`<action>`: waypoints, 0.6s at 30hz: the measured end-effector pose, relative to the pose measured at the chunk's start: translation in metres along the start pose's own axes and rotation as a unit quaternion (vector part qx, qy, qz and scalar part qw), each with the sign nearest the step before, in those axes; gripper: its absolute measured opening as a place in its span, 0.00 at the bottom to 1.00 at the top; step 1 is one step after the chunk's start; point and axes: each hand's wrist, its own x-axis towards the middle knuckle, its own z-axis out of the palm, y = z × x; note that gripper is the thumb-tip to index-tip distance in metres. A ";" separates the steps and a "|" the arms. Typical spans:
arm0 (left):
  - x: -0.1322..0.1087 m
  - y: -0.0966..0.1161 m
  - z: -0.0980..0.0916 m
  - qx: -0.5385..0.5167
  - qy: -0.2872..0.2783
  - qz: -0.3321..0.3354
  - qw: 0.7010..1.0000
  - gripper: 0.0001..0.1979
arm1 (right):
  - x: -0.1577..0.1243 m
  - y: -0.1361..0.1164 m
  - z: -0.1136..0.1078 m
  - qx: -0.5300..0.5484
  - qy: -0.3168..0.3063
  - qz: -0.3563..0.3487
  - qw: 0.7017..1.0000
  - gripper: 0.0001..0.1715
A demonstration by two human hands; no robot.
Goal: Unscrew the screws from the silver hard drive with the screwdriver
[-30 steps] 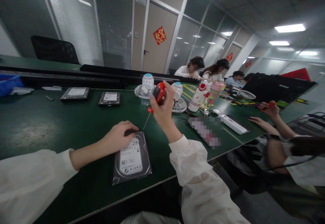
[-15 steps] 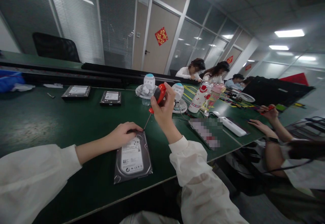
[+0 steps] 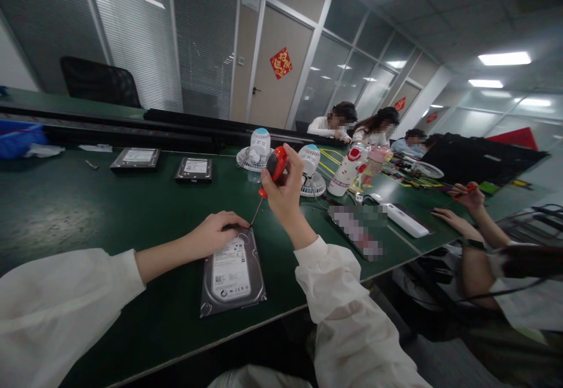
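A silver hard drive (image 3: pixel 256 268) with a white label lies label-up on the green table, close to its front edge. My left hand (image 3: pixel 216 232) is over the drive's far end, its thumb side on the label end and its fingers closed along the far edge. My right hand (image 3: pixel 285 191) is raised above the far right corner, fingers wrapped round the red and black handle of a screwdriver (image 3: pixel 276 165). Its thin shaft slants down to the left, and the tip meets the drive's far corner beside my left fingertips. The screw under the tip is too small to make out.
Two more hard drives, one (image 3: pixel 135 159) and another (image 3: pixel 193 169), lie at the back left. Two white fans (image 3: pixel 260 142), a white bottle (image 3: pixel 345 171) and a white power strip (image 3: pixel 404 220) stand or lie beyond my right hand. A co-worker's hands (image 3: pixel 468 200) are at the right.
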 end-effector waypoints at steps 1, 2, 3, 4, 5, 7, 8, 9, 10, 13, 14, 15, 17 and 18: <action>0.000 0.000 0.000 -0.001 0.000 0.000 1.000 0.17 | 0.000 -0.001 0.000 0.006 -0.002 -0.007 1.000 0.30; 0.000 0.000 0.000 -0.002 0.001 0.000 1.000 0.17 | 0.001 -0.002 -0.001 0.012 -0.007 -0.014 1.000 0.31; 0.000 0.001 0.000 -0.003 0.001 -0.001 1.000 0.17 | 0.001 -0.003 -0.001 0.017 -0.015 -0.018 1.000 0.31; 0.000 0.002 0.000 -0.005 0.002 -0.002 1.000 0.17 | 0.002 -0.004 -0.002 0.022 -0.025 -0.018 0.999 0.32; -0.001 0.003 -0.001 -0.006 0.003 -0.004 1.000 0.17 | 0.003 -0.006 -0.002 0.029 -0.038 -0.011 0.999 0.33; -0.001 0.006 -0.001 -0.007 0.005 -0.008 1.000 0.17 | 0.004 -0.010 -0.004 0.059 -0.069 0.015 0.996 0.33; -0.001 0.006 -0.002 -0.008 0.006 -0.009 1.000 0.17 | 0.006 -0.012 -0.004 0.084 -0.082 0.030 0.993 0.32; -0.002 0.007 -0.002 -0.008 0.006 -0.010 1.000 0.17 | 0.007 -0.014 -0.005 0.109 -0.094 0.041 0.989 0.30; -0.002 0.007 -0.002 -0.007 0.007 -0.010 1.000 0.17 | 0.008 -0.016 -0.005 0.131 -0.102 0.049 0.985 0.27; -0.002 0.008 -0.002 -0.006 0.009 -0.010 1.000 0.17 | 0.012 -0.020 -0.004 0.145 -0.104 0.061 0.982 0.23; -0.002 0.008 -0.002 -0.005 0.010 -0.010 1.000 0.17 | 0.013 -0.021 -0.004 0.132 -0.096 0.061 0.985 0.23; -0.002 0.008 -0.001 -0.005 0.011 -0.009 1.000 0.17 | 0.014 -0.022 -0.004 0.120 -0.085 0.061 0.987 0.23; -0.001 0.008 -0.001 -0.003 0.013 -0.007 1.000 0.17 | 0.015 -0.023 -0.003 0.105 -0.064 0.061 0.991 0.26; -0.001 0.008 -0.001 -0.002 0.013 -0.006 1.000 0.17 | 0.015 -0.023 -0.003 0.102 -0.058 0.059 0.991 0.26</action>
